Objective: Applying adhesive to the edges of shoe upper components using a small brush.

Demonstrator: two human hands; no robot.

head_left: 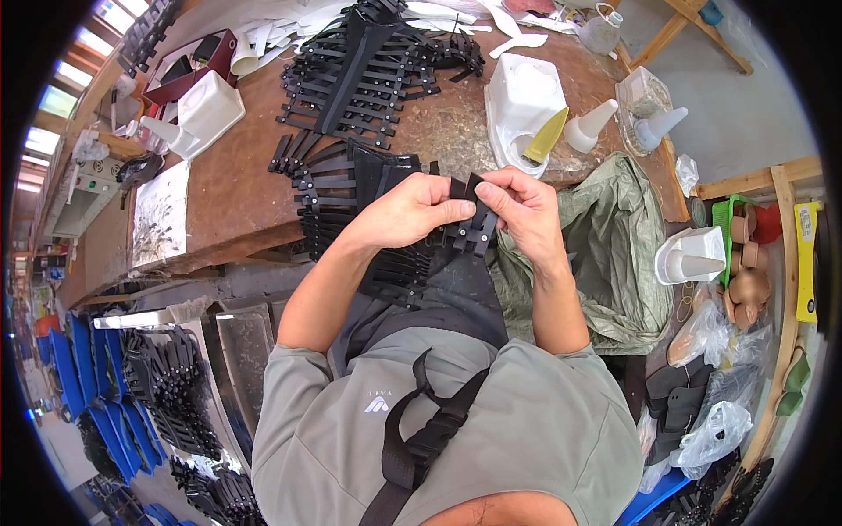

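My left hand (412, 210) and my right hand (526, 210) meet at the near edge of the workbench, thumbs and fingers pinched. Between them they hold the ends of a black strap piece (474, 235) with small metal rivets; its short tabs point up between my fingertips. Just left of my hands, more riveted black strap pieces (329, 188) overlap the bench edge and hang over my lap. My left wrist partly covers them. Beyond lies a larger stack of similar black strap pieces (346, 83).
On the brown workbench (232, 131) stand a white container (529, 83) with a yellow brush (547, 136), a white cone-tipped bottle (593, 125) and another white container (210, 114). A crumpled green sack (627, 254) hangs open to the right. Strap-laden racks (171, 386) stand left.
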